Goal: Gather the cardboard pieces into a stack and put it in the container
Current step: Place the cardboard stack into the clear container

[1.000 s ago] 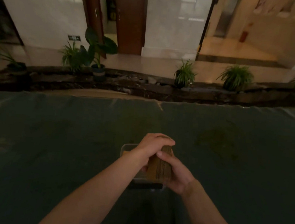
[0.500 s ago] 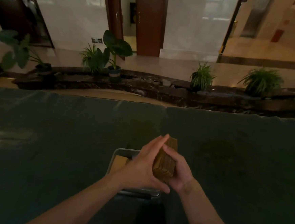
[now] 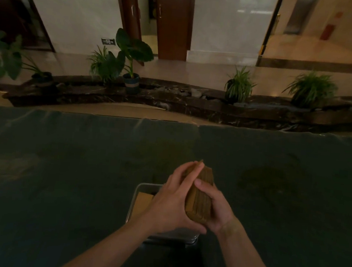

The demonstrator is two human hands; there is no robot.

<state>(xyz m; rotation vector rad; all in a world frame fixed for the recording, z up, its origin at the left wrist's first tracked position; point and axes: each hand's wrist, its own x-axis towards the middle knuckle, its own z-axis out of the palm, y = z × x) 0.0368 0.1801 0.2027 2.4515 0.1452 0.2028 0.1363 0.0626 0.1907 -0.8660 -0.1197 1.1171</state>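
A thick stack of brown cardboard pieces [image 3: 200,200] stands on edge between both my hands, held above a shallow metal container [image 3: 143,187]. My left hand [image 3: 171,202] presses flat against the stack's left face, fingers stretched along it. My right hand [image 3: 215,208] cups the stack from the right and below, thumb across its edge. One cardboard piece [image 3: 143,202] lies inside the container at its left side. Most of the container is hidden under my hands.
The container sits on a wide table covered in dark green cloth [image 3: 62,177]. Beyond the far edge runs a dark stone planter ledge [image 3: 173,103] with several potted plants [image 3: 132,66].
My left hand has gone from gripping over the stack's top to lying flat along its left face. The stack has turned more upright and sits a little farther from me. The camera view shifted.
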